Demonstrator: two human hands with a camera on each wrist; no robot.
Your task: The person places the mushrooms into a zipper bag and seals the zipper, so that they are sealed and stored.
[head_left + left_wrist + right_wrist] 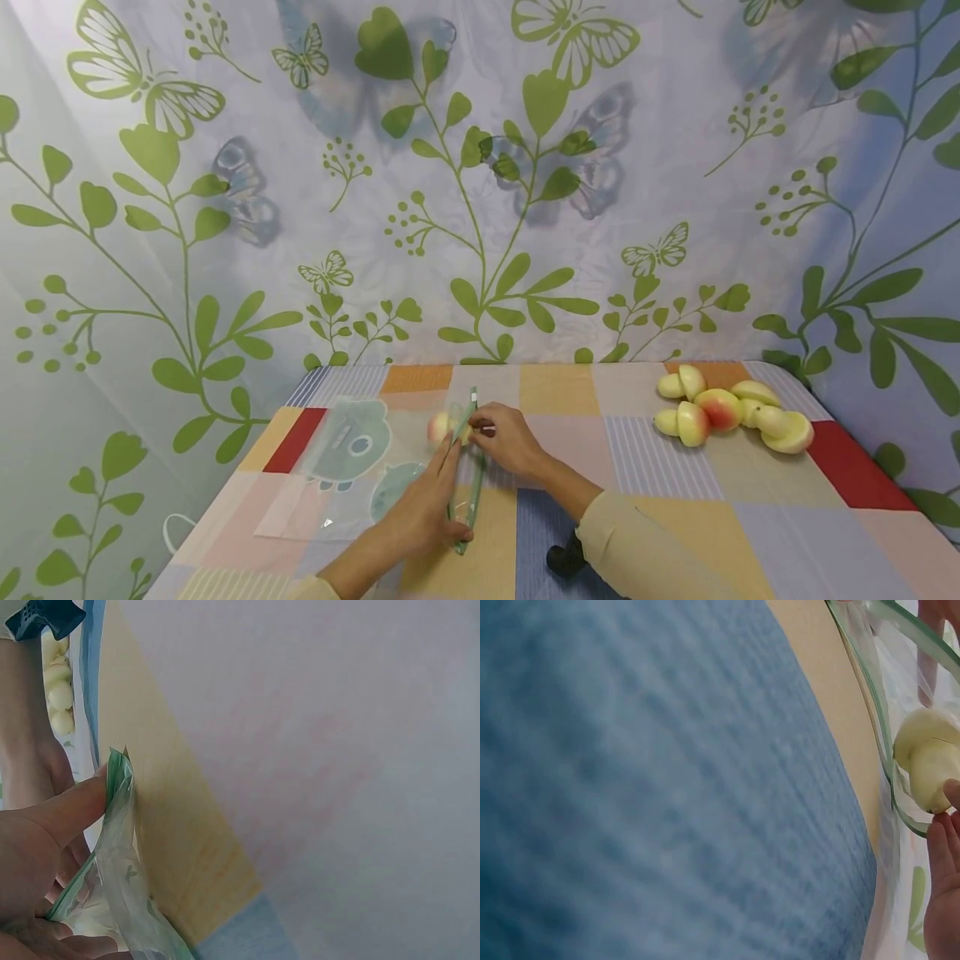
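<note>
A clear zip bag (345, 446) with a green rim and blue-green cartoon figures lies on the table, its mouth facing right. My left hand (427, 508) holds the green rim (118, 780), thumb and fingers spread along it, and the mouth gapes. In my right hand (512, 440) is a toy mushroom (934, 761), pale yellow-green with a reddish cap, pinched by its stem end between thumb and fingertips. The mushroom is at the bag's mouth, its cap inside the bag and showing through the plastic in the head view.
Several more toy mushrooms (720, 410) lie in a cluster at the back right of the table. A patchwork cloth (660, 533) covers the tabletop. Behind it hangs a curtain (480, 208) with leaves and butterflies. A white cable (171, 533) loops beside the left edge.
</note>
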